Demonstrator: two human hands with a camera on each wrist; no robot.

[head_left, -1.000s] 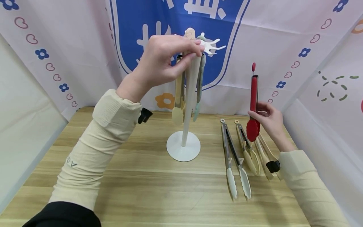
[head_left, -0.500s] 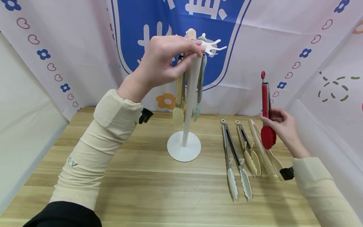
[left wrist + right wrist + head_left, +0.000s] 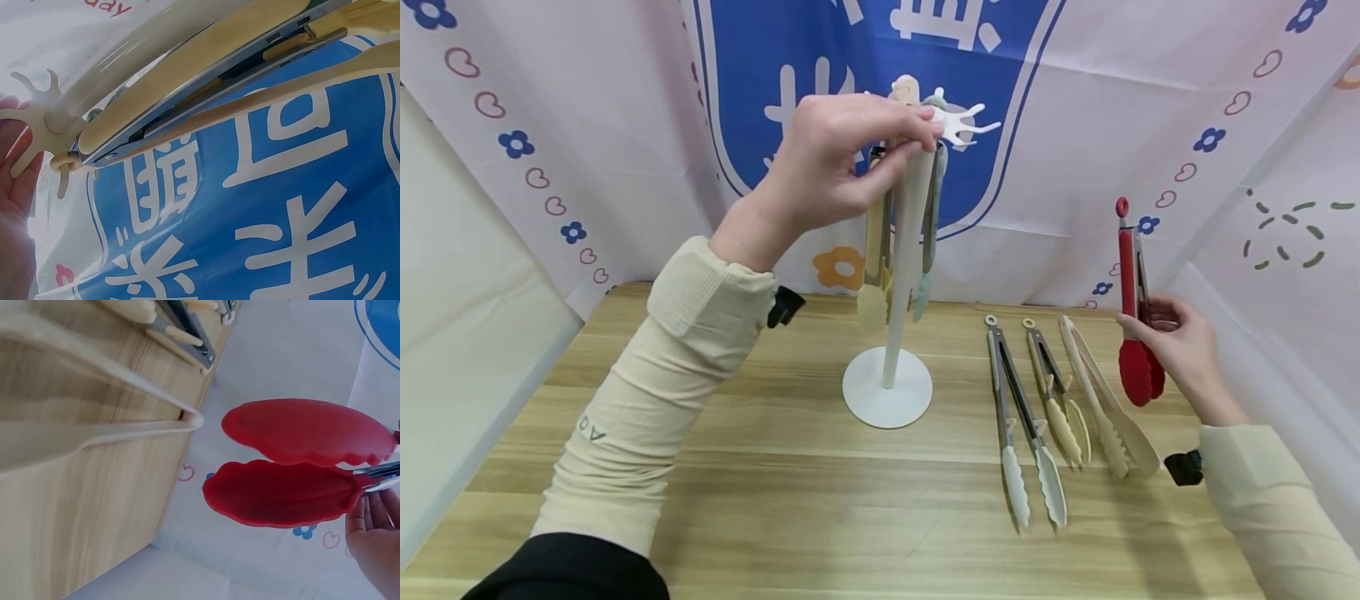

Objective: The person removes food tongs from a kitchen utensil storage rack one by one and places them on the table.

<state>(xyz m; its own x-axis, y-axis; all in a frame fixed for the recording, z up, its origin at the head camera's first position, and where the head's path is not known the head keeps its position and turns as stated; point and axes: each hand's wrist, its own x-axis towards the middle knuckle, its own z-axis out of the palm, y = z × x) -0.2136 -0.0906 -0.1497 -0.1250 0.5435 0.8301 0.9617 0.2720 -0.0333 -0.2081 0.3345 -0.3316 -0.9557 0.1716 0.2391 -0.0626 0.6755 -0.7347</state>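
Note:
My left hand (image 3: pixel 838 158) pinches the hooked top of a white hanging rack (image 3: pixel 892 333) between thumb and fingers. From its hooks hang pale yellow tongs (image 3: pixel 872 308), green-grey tongs (image 3: pixel 931 221) and a beige piece partly hidden by my hand. In the left wrist view, the branching white hooks (image 3: pixel 34 122) lie against my fingers. At the right, my right hand (image 3: pixel 1183 346) grips red tongs (image 3: pixel 1127 271) upright above the table, loop at the top, scalloped heads down. The right wrist view shows their two red heads (image 3: pixel 281 494) slightly apart.
Three tongs lie on the wooden table (image 3: pixel 760 500) at the right: long white-tipped ones (image 3: pixel 1013 483), smaller cream-tipped ones (image 3: pixel 1060 429) and beige V-shaped ones (image 3: pixel 1093 396). A printed cloth backdrop (image 3: pixel 1045 233) rises behind the table, with pale cloth at both sides.
My right hand has moved right and slightly down with the red tongs, away from over the beige tongs, which now show fully. The left hand stays on the rack.

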